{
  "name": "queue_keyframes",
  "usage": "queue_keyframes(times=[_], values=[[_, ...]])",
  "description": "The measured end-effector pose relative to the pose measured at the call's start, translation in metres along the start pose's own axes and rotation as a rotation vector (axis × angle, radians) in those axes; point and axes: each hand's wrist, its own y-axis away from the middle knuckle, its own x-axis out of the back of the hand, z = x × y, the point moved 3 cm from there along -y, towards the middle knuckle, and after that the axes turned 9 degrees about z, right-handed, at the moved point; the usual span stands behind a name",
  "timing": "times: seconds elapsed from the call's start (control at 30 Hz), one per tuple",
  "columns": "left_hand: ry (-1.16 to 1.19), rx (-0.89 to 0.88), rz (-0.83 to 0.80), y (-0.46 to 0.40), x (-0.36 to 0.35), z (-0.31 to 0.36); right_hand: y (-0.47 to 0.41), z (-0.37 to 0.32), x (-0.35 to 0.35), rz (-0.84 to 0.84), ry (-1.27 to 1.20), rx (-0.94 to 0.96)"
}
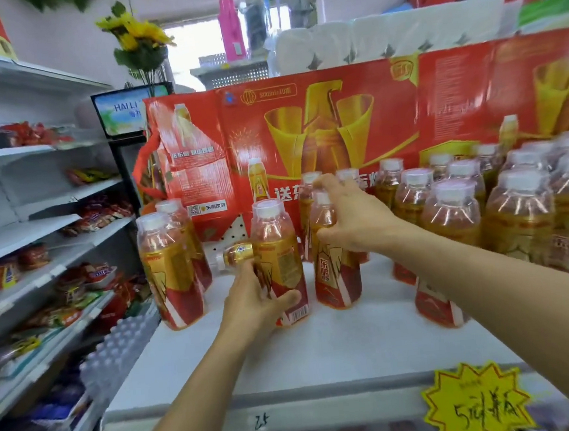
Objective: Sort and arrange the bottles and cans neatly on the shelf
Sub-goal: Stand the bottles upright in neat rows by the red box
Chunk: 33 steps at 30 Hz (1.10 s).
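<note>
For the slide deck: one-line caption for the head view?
Left hand grips one upright bottle, right hand another bottle, on the white shelf.

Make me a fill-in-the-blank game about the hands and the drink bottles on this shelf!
1. The left hand grips the ____ part of an upright bottle.
2. The right hand holds a second bottle near its ____.
3. Behind the left hand, one small bottle is lying on its ____.
4. The caps on the standing bottles are ____.

Missing words: lower; top; side; white
</note>
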Motion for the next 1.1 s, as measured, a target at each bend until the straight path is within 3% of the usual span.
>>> queue_keyframes(times=[0.3,0.43,0.53,0.67,0.77,0.9,0.97,1.1], values=[[-0.003,0.018,-0.108,-0.028,-0.048,0.013,-0.032,0.018,0.013,-0.037,0.557,0.049],[-0.031,0.001,-0.098,-0.036,-0.067,0.018,-0.036,0.018,0.018,-0.075,0.560,0.066],[-0.074,-0.047,-0.066,-0.027,-0.056,0.022,-0.033,0.004,0.023,0.080,0.415,0.137],[-0.220,-0.316,0.219,0.001,0.006,0.024,-0.016,-0.041,0.019,0.346,0.122,0.394],[-0.281,-0.447,0.489,0.009,0.057,0.009,-0.011,-0.075,-0.009,0.281,0.063,0.512],[-0.262,-0.369,0.742,0.010,0.107,-0.017,-0.027,-0.094,-0.078,0.049,0.134,0.490],[-0.198,-0.228,0.665,-0.001,0.122,-0.037,-0.041,-0.093,-0.115,-0.055,0.181,0.397],[-0.024,0.057,0.316,-0.030,0.130,-0.069,-0.069,-0.081,-0.168,-0.195,0.282,0.221]])
